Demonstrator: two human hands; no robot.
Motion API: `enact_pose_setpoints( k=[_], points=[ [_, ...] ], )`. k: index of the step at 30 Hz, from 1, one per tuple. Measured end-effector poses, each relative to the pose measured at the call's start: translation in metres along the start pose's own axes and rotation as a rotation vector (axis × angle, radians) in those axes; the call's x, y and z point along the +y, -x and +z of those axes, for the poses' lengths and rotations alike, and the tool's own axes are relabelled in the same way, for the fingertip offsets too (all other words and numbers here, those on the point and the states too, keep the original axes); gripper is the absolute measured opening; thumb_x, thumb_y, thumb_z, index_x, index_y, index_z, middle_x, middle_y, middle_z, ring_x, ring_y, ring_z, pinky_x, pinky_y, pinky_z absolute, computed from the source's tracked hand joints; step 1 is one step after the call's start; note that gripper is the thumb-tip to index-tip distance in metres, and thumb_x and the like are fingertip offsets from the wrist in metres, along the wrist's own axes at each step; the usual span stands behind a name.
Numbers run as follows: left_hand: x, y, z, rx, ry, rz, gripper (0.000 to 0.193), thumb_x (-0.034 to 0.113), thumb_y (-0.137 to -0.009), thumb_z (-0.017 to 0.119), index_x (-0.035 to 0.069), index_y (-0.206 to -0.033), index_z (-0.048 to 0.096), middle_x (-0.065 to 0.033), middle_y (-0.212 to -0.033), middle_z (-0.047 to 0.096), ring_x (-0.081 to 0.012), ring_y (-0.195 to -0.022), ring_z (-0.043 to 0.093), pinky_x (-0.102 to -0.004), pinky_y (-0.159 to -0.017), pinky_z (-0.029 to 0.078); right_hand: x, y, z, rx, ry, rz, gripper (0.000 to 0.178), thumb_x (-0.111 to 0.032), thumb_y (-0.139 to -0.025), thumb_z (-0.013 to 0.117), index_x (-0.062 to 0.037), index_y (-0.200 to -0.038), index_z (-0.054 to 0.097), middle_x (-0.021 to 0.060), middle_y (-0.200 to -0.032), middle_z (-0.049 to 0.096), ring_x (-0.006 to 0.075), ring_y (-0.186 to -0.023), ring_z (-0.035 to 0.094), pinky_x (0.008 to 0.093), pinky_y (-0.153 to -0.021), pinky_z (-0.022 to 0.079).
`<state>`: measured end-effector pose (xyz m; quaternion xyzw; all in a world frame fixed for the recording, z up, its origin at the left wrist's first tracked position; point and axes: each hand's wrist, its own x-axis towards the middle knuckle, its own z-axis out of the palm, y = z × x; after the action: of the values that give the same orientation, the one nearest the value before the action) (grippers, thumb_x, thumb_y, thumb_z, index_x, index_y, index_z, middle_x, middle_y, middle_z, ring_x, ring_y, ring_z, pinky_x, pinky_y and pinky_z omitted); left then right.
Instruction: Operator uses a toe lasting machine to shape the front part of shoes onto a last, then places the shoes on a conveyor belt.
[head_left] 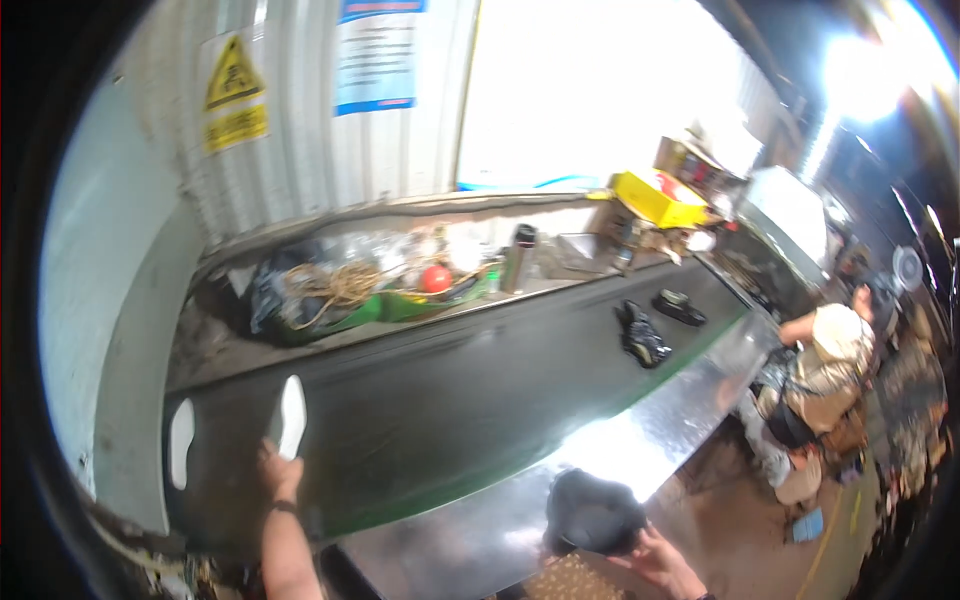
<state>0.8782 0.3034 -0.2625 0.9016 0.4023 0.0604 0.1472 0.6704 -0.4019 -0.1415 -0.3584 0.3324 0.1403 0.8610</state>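
My left hand [281, 473] reaches over the dark conveyor belt [440, 400], its fingers closed at the lower end of a white insole [292, 408]. A second white insole [181, 443] lies on the belt farther left. Low in the view, my right hand [655, 562] grips the right side of a rounded black thing [595, 512], in front of the shiny metal ledge. Its kind is not clear. Toward the belt's far right end lie two black shoes, one glossy [642, 335] and a smaller one [678, 307] behind it.
Beyond the belt, a shelf holds plastic bags, rope [335, 287], a red ball [435, 279] and a dark flask [520, 257]. A yellow box [657, 198] stands farther right. Another person [825, 370] sits at the right beside the belt's end. The metal ledge [640, 440] runs along the near side.
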Motion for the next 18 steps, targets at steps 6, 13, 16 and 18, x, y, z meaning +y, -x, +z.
enact_pose_setpoints(
  k=[6, 13, 16, 18],
  points=[
    [0.032, 0.044, -0.019, -0.187, -0.122, 0.077, 0.104, 0.007, -0.072, 0.071, 0.004, -0.157, 0.011, -0.0312, -0.145, 0.036, -0.0464, -0.137, 0.037, -0.0527, -0.115, 0.033, -0.002, -0.001, -0.054, -0.027, -0.124, -0.051, 0.041, -0.038, -0.104, 0.047, -0.0234, -0.142, 0.052, 0.0075, -0.134, 0.061, 0.0326, -0.121, 0.059, 0.0618, -0.097, 0.051],
    [0.087, 0.207, -0.107, 0.076, -0.113, 1.072, 0.054, 0.007, -0.068, 0.072, 0.016, -0.121, 0.068, -0.0218, -0.133, 0.048, -0.0393, -0.124, 0.044, -0.0531, -0.097, 0.037, -0.007, -0.025, 0.023, 0.064, -0.033, -0.007, 0.040, -0.041, -0.102, 0.051, -0.0092, -0.124, 0.063, 0.0121, -0.122, 0.066, 0.0340, -0.116, 0.061, 0.0574, -0.092, 0.052],
    [0.121, 0.293, -0.115, -0.023, -0.112, 1.358, 0.041, 0.015, -0.069, 0.070, 0.022, -0.109, 0.072, -0.0112, -0.128, 0.056, -0.0339, -0.122, 0.047, -0.0521, -0.095, 0.038, 0.009, -0.081, 0.008, -0.106, -0.119, 0.104, 0.040, -0.044, -0.100, 0.053, -0.0105, -0.119, 0.063, 0.0105, -0.115, 0.068, 0.0308, -0.110, 0.061, 0.0504, -0.081, 0.052],
    [0.108, 0.346, -0.090, 0.017, -0.063, 1.418, 0.033, 0.021, -0.075, 0.068, 0.024, -0.107, 0.073, -0.0112, -0.124, 0.058, -0.0301, -0.118, 0.051, -0.0498, -0.095, 0.040, 0.017, -0.093, 0.028, -0.093, -0.011, 0.125, 0.038, -0.042, -0.100, 0.052, -0.0122, -0.121, 0.062, 0.0089, -0.114, 0.069, 0.0290, -0.109, 0.061, 0.0502, -0.080, 0.051]
  ],
)
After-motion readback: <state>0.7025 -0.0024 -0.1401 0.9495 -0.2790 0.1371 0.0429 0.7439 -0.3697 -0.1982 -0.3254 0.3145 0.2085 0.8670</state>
